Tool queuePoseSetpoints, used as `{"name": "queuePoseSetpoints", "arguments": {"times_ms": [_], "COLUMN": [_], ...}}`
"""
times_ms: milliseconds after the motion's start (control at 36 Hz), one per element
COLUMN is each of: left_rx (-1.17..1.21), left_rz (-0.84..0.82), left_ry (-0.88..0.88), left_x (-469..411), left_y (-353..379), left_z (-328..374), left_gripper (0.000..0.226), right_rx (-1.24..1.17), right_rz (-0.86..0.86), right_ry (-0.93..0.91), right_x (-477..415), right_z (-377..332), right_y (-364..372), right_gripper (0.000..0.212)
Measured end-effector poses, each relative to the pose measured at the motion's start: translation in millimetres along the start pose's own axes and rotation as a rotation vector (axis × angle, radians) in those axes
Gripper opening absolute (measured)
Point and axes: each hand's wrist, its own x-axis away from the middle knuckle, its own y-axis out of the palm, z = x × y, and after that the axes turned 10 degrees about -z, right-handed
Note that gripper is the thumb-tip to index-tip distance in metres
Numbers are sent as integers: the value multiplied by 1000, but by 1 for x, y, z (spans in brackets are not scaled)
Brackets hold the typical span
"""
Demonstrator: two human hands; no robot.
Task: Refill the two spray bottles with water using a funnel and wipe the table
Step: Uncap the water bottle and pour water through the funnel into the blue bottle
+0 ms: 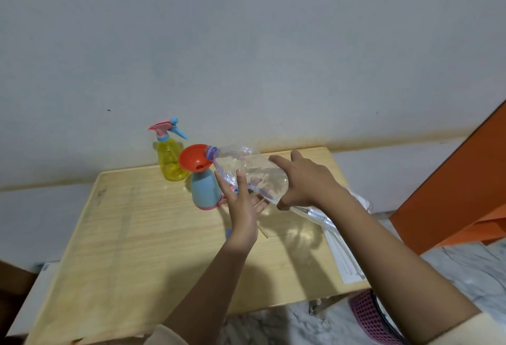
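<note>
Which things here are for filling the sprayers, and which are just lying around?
For the job: water bottle, orange funnel, blue spray bottle, yellow spray bottle, wooden table, left hand and right hand on the water bottle.
Just lying around: white stack at the table's edge, pink basket, orange furniture.

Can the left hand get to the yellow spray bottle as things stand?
Probably yes, by swinging left: the left hand steadies the water bottle, and the blue bottle with its funnel blocks the direct line to the yellow spray bottle.
</note>
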Motion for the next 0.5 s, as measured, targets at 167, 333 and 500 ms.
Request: {"name": "queuePoseSetpoints", "arguments": {"times_ms": [167,333,500], "left_rx": [37,47,55], "left_rz": [-1,6,43], "left_ry": [-17,-26,-56], "left_x": [1,1,2], "left_y": [1,0,0], "left_z": [2,0,2], "left_gripper": [62,64,65], "right_rx": [25,45,49], "right_rz": [1,-1,-2], "right_ry": [10,19,21], "right_x": [3,6,7], "right_z": [-4,-7,-9], "right_y": [-3,-5,-4], "right_gripper": [95,91,90]}}
